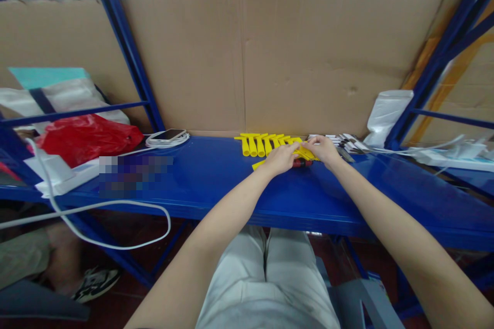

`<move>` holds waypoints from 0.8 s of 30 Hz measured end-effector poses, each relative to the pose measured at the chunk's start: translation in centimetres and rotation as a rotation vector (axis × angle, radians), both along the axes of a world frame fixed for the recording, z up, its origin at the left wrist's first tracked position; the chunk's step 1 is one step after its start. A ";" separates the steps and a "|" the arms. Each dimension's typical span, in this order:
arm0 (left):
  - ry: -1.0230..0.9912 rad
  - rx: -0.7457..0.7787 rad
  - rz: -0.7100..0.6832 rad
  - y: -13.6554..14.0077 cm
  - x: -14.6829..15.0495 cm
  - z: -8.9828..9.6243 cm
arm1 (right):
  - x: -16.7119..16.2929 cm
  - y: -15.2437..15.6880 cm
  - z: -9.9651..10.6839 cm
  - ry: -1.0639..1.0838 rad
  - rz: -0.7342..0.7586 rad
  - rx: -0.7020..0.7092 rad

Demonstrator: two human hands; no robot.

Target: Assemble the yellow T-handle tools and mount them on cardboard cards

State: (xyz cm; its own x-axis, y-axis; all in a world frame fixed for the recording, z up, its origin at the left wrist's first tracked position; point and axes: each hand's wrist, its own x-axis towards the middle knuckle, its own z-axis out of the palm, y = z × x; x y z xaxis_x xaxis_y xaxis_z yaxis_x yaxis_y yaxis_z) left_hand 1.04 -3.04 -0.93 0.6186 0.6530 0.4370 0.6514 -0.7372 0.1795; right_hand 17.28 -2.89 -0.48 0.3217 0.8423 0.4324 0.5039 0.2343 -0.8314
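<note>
My left hand (pixel 282 158) and my right hand (pixel 324 150) meet over the blue shelf, fingers closed on a yellow plastic piece (pixel 307 153) between them. Much of that piece is hidden by the fingers. Beside it, a row of yellow T-shaped pieces (pixel 253 145) with hollow round handles lies against the cardboard. Another yellow part (pixel 258 165) pokes out under my left wrist. Just below the held piece lies a red and black object (pixel 302 163), partly covered, its kind unclear. Right of my right hand are several small white and black items (pixel 349 143).
A cardboard sheet (pixel 247 61) closes the back of the blue shelf (pixel 216 185). At left are a red plastic bag (pixel 90 136), a phone (pixel 172 135) on a coiled white cable and a power strip (pixel 77 177). A white bag (pixel 388 115) stands by the right post.
</note>
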 end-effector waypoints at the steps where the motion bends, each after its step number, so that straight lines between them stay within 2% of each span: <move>1: -0.001 0.003 0.004 0.1 0.0 -0.1 | 0.0 0.0 0.0 -0.029 -0.021 0.005; 5: -0.007 0.016 0.037 0.6 0.0 -0.4 | 0.2 0.0 0.1 -0.015 -0.027 -0.006; 9: -0.017 0.018 0.053 0.8 0.0 -0.5 | 0.3 -0.3 0.3 0.118 0.108 -0.171; 12: -0.029 0.000 0.071 0.7 0.0 -0.5 | 0.2 -0.6 0.4 0.201 0.151 -0.259; 18: -0.069 0.006 0.052 0.7 0.1 -0.6 | -0.2 -0.6 0.4 0.359 0.220 -0.288; 24: -0.082 0.044 -0.018 1.1 0.1 -1.0 | -0.8 -0.9 0.6 0.352 0.209 -0.298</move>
